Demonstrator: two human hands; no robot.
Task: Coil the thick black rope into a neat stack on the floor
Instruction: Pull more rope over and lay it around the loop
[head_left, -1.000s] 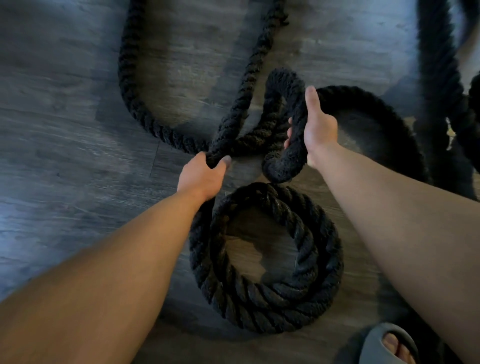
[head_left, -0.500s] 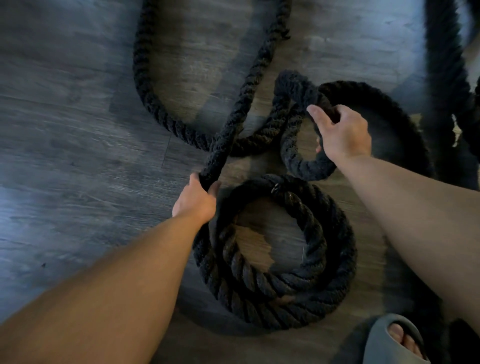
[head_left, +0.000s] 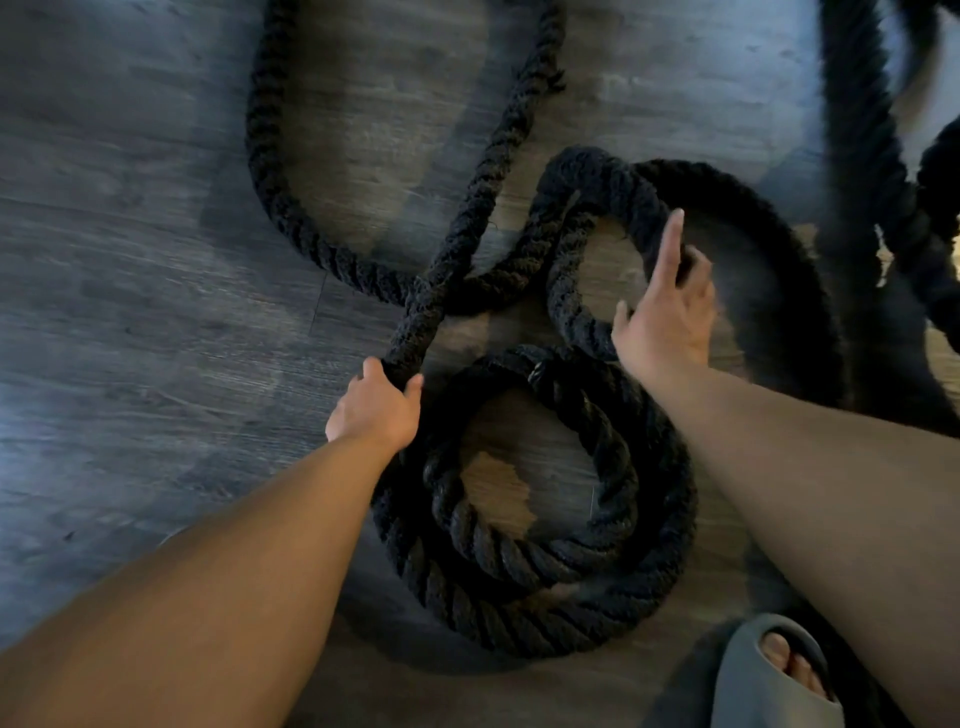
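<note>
Dark wood-grain planks of the floor (head_left: 130, 260) are lying under a thick, twisted black rope (head_left: 519, 597), stacked in round turns at six o'clock and trailing loose loops toward twelve. The left hand (head_left: 376, 410) is clenching a strand at the stack's ten o'clock edge. The right hand (head_left: 667, 317) is spreading open-fingered over a loop, gripping nothing.

the coil (head_left: 535, 561) lies on the floor (head_left: 130, 322) in the middle, near. a small loop (head_left: 571, 291) lies just behind it. more rope (head_left: 270, 171) bends far left. a shoe (head_left: 769, 675) sits near right.
</note>
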